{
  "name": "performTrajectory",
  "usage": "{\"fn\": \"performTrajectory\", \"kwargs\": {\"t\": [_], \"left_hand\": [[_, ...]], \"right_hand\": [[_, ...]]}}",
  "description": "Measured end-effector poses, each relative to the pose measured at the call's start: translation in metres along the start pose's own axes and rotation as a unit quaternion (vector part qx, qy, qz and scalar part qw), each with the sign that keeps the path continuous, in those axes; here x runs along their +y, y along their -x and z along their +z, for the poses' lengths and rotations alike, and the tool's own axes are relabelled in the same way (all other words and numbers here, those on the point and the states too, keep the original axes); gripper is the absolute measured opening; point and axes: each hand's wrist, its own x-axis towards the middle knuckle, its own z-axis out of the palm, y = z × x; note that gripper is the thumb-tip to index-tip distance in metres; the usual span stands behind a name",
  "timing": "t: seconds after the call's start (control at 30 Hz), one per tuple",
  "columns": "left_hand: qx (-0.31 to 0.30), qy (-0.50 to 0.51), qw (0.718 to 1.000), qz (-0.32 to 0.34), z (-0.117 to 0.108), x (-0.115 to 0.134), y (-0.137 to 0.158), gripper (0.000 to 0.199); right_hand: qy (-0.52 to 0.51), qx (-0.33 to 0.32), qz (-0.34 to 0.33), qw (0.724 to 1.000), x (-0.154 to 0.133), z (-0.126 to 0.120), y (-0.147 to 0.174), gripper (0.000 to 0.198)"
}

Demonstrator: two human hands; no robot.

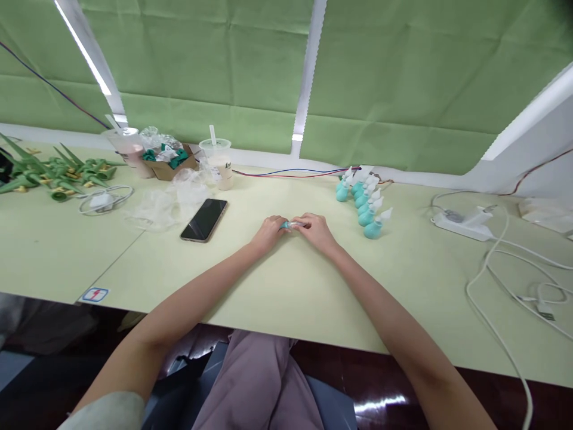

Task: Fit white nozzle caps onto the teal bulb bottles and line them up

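Observation:
My left hand [268, 233] is closed around a small teal piece [284, 225], most of it hidden by the fingers. My right hand [317, 232] pinches a slim, clear, shiny part [296, 224] that meets the teal piece end to end. Whether the two are joined I cannot tell. Both hands rest low over the middle of the table. To the right of them stand several teal bulbs with white pointed tips [373, 229], in a loose row that runs toward the wall.
A black phone [205, 220] lies left of my hands, beside crumpled clear plastic bags [159, 208]. Behind are a drink cup [217, 164] and a small cardboard box [168, 170]. Green plastic pieces [67, 170] pile up far left. A power strip [463, 224] with white cables sits right.

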Motion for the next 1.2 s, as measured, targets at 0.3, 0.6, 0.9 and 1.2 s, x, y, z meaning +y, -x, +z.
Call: {"fn": "performTrajectory", "kwargs": {"t": [0.3, 0.6, 0.9, 1.2], "left_hand": [[0.010, -0.010, 1.000, 0.009, 0.0011, -0.0033, 0.0008, 0.015], [-0.011, -0.020, 0.999, 0.046, 0.0001, 0.0007, 0.0025, 0.016], [-0.005, -0.034, 0.998, 0.055, 0.0014, 0.0047, 0.0038, 0.024], [0.060, 0.158, 0.985, 0.019, -0.0054, 0.0025, 0.0016, 0.055]], "right_hand": [[-0.111, 0.009, 0.082, 0.990, -0.0011, 0.0040, 0.0000, 0.022], [-0.141, -0.025, 0.087, 0.986, 0.0017, -0.0002, -0.0007, 0.023], [-0.176, -0.017, 0.098, 0.979, 0.0013, 0.0024, -0.0005, 0.027], [-0.180, 0.024, 0.096, 0.979, 0.0036, 0.0015, -0.0024, 0.054]]}}
